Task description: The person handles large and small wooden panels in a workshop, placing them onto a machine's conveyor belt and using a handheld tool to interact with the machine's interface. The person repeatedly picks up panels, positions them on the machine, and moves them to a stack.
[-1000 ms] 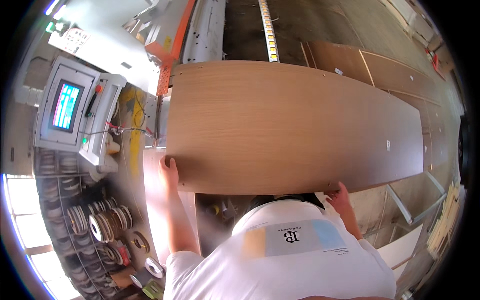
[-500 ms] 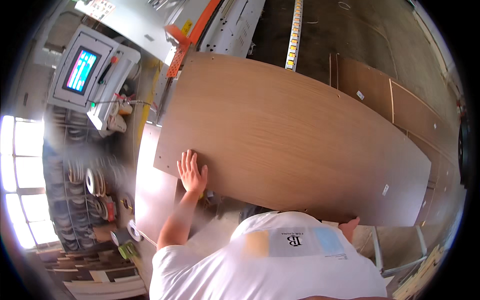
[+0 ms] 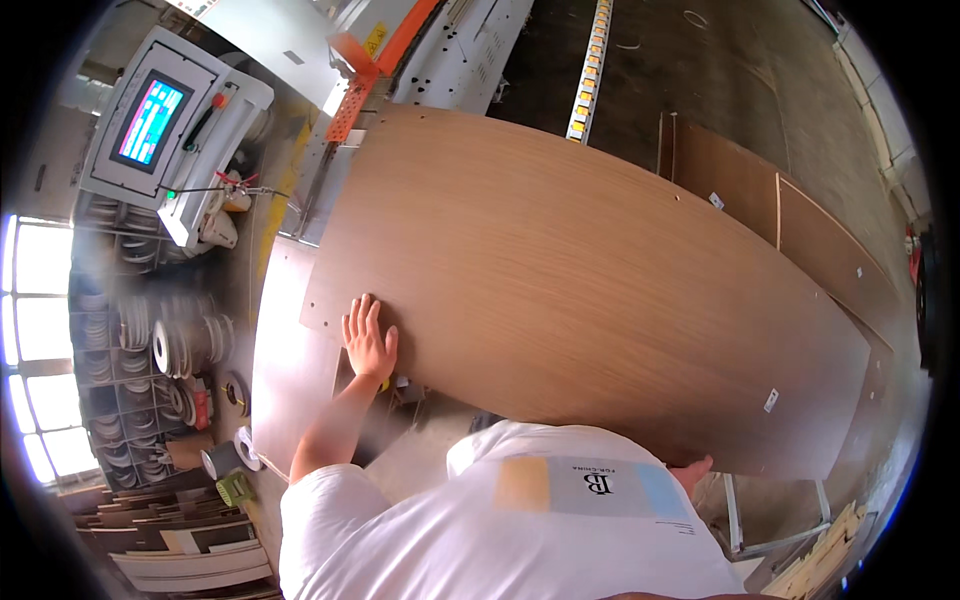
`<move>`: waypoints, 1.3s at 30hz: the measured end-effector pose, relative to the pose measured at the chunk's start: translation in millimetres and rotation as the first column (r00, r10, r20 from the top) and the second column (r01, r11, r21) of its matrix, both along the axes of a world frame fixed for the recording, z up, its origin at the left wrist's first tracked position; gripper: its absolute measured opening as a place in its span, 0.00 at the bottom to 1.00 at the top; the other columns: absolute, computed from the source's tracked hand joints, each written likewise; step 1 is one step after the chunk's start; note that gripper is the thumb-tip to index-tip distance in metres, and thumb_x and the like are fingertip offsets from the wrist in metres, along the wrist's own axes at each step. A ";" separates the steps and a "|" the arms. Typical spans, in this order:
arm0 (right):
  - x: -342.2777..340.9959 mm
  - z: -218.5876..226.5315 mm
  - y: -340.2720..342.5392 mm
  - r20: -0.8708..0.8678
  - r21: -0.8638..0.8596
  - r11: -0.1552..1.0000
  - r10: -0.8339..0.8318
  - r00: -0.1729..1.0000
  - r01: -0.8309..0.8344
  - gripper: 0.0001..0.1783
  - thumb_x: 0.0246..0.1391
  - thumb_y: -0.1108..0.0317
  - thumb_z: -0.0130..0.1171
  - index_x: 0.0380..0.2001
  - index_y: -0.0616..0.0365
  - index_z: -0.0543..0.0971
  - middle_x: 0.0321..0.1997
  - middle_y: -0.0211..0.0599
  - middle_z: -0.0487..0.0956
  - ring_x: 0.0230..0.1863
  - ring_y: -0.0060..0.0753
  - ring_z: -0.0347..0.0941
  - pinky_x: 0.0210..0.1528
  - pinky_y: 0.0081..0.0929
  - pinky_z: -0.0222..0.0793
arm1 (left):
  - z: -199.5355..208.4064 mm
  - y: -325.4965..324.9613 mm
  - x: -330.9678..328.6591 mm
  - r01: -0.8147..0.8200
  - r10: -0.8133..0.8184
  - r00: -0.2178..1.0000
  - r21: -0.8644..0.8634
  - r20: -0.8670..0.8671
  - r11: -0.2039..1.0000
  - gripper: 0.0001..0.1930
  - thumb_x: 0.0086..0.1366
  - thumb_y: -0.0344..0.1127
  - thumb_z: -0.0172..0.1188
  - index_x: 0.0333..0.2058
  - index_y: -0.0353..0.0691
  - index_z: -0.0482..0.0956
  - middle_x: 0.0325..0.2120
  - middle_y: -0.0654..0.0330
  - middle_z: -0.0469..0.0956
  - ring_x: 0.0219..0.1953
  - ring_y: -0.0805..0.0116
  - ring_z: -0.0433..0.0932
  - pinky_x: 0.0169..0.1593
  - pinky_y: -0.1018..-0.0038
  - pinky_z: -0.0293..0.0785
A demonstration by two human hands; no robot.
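"Brown wood grain on your panel (image 3: 560, 265), operator. Where does it lie?"

"Directly in front of you, slantwise, its near edge along your shirt (image 3: 620, 535). Its far left corner sits just beside the orange bracket (image 3: 350, 108) of your machine (image 3: 285, 62). Its near left corner overlaps the pale board (image 3: 288, 355) in view; whether the two touch cannot be told."

"And your left hand?"

"Your left hand (image 3: 368, 343) rests palm down on the panel, near that corner and its small holes. Those fingers (image 3: 373, 318) are straight and slightly spread, with your thumb set apart."

"Your right hand?"

"Your right hand (image 3: 690, 473) is at the panel's near edge, well to the right. Only part of it shows, so how wide or narrow its fingers stand cannot be told."

"What else is around you?"

"To your left, a control box (image 3: 198, 74) with a lit screen (image 3: 150, 120), and racked reels (image 3: 185, 347). Past the panel's far edge, a strip (image 3: 588, 80) with yellow rollers and, further right, more brown boards (image 3: 725, 175). A white label (image 3: 771, 400) is on the panel's right part. Near your right hand, a metal frame (image 3: 735, 515)."
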State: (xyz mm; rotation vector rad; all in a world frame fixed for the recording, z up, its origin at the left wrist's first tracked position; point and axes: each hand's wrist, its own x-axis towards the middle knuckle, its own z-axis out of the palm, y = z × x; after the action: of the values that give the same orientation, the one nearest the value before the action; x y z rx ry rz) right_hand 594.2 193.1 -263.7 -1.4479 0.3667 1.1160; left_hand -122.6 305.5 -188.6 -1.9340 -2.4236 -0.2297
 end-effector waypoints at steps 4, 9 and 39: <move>-17.6 29.6 3.3 0.189 -0.029 0.970 0.242 0.952 -0.241 0.34 0.65 0.43 0.37 0.65 0.52 0.69 0.67 0.31 0.72 0.66 0.44 0.69 0.64 0.47 0.69 | -16.6 -2.9 -14.1 -0.040 0.041 0.999 -0.025 0.029 0.999 0.32 0.66 0.44 0.54 0.67 0.42 0.62 0.72 0.53 0.58 0.75 0.50 0.51 0.75 0.48 0.42; 0.3 15.2 -3.7 0.111 0.096 0.925 0.358 0.927 -0.369 0.34 0.64 0.44 0.40 0.64 0.54 0.69 0.67 0.33 0.73 0.66 0.43 0.69 0.63 0.48 0.69 | -28.7 6.4 -42.7 -0.057 0.057 0.996 -0.002 0.063 0.998 0.31 0.66 0.44 0.54 0.67 0.43 0.64 0.72 0.55 0.59 0.75 0.51 0.52 0.75 0.48 0.42; -95.8 68.1 153.4 -0.084 0.195 0.702 0.707 0.702 -0.685 0.32 0.69 0.42 0.44 0.67 0.50 0.67 0.70 0.36 0.69 0.69 0.45 0.64 0.68 0.47 0.63 | -26.5 103.5 -114.3 -0.144 0.137 0.984 0.056 0.112 0.988 0.29 0.63 0.44 0.57 0.63 0.49 0.71 0.70 0.61 0.63 0.74 0.56 0.56 0.75 0.51 0.44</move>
State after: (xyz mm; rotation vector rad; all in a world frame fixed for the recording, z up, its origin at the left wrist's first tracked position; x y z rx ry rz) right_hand 498.4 346.5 -195.6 -1.3961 -0.2054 1.8384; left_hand -237.0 409.0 -215.1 -1.7584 -2.5722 -0.4116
